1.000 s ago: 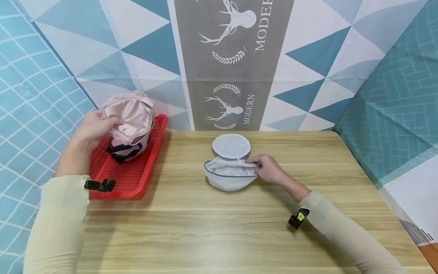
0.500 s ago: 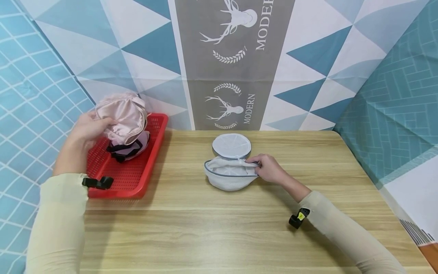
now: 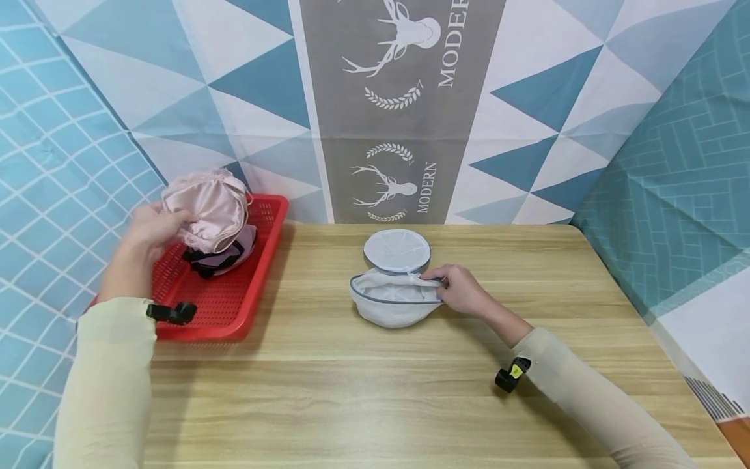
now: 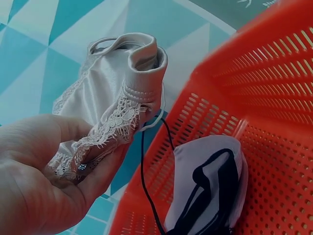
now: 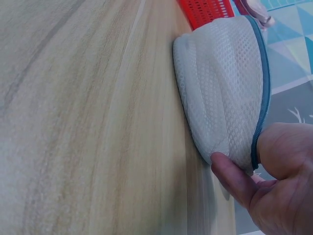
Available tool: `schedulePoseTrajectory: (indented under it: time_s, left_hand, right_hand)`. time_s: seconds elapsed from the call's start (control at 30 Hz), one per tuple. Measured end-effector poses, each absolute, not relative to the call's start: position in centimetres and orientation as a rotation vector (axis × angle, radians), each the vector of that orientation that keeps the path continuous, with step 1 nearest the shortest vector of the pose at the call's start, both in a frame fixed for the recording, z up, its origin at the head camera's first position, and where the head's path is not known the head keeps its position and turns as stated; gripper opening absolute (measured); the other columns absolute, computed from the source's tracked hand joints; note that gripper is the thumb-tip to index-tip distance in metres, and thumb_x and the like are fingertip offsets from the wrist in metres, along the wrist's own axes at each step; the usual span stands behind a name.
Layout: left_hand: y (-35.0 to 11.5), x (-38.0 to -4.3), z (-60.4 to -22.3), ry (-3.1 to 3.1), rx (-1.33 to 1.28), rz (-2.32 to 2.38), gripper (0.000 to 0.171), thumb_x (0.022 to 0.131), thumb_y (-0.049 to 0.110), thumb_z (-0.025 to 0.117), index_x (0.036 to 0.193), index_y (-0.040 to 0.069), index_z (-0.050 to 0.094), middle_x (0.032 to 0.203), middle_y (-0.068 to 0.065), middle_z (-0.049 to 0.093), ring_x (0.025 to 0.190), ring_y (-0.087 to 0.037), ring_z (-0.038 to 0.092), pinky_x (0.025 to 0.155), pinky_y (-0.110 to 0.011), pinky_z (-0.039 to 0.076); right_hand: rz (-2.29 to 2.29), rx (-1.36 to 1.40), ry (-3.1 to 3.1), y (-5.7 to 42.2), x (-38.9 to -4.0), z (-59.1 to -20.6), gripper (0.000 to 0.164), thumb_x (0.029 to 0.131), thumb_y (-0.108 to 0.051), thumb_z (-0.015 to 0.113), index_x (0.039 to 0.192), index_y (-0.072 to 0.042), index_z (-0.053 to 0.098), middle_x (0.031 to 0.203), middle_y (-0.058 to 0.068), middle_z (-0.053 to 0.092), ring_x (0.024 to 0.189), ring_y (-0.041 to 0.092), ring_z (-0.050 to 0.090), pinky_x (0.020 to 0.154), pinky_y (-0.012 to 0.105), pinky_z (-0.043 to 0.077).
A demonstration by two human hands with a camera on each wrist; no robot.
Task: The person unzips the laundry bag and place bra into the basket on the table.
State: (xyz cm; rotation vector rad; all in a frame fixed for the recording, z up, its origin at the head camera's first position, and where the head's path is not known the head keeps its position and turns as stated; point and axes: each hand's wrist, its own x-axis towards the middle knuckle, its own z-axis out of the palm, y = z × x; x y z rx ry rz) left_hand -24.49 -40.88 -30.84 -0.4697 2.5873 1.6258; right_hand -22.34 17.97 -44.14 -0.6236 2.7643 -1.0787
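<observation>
My left hand (image 3: 153, 228) pinches pale pink satin underwear with lace trim (image 3: 208, 207) and holds it up over the red basket's far left part. Its lace edge lies between thumb and fingers in the left wrist view. Beneath it in the basket is a folded lilac garment with black straps (image 4: 208, 181). With my right hand (image 3: 463, 288) I grip the right rim of a white mesh laundry bag (image 3: 392, 312). The bag's mouth gapes, edged by a grey-blue zipper (image 5: 264, 83). Its round lid (image 3: 396, 251) is folded back behind it.
The red plastic basket (image 3: 258, 286) stands at the left of the wooden table (image 3: 375, 397). Patterned cloth (image 3: 539, 98) rises behind the table and along both sides. A black camera mount sits on each sleeve.
My left hand has shifted slightly left and then dipped a little with the pink underwear. The right hand and mesh bag stay put.
</observation>
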Motion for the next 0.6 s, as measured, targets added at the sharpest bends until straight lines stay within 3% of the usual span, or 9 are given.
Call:
schedulePoseTrajectory:
  time_s: [0.13,0.37,0.6]
  left_hand:
    - [-41.0,-24.7,-31.3,2.606,-0.469,1.623,0.028,0.112,0.018,0.064,0.138,0.015,0.052,0.083,0.023,0.066,0.08,0.007,0.068,0.08,-0.015,0.065]
    - [-41.5,-24.9,-32.1,2.614,-0.542,1.567,0.018,0.111,0.023,0.065,0.124,0.017,0.055,0.08,0.023,0.062,0.072,0.006,0.061,0.072,-0.017,0.06]
    - [-41.8,-24.8,-33.1,2.608,-0.561,1.538,0.038,0.112,0.022,0.063,0.147,0.011,0.051,0.081,0.022,0.063,0.075,0.006,0.064,0.075,-0.016,0.063]
  right_hand:
    - [-1.084,-0.63,2.764,18.0,-22.3,-44.2,0.05,0.087,0.016,0.059,0.13,0.004,0.08,0.135,0.029,0.078,0.099,0.028,0.068,0.079,0.029,0.055]
    - [-1.09,-0.632,2.761,18.1,-22.3,-44.2,0.049,0.087,0.016,0.06,0.13,0.004,0.08,0.135,0.03,0.078,0.095,0.026,0.068,0.076,0.026,0.054]
    - [-1.092,-0.637,2.753,18.1,-22.2,-44.1,0.048,0.088,0.016,0.059,0.13,0.005,0.08,0.134,0.03,0.078,0.096,0.027,0.069,0.078,0.027,0.056]
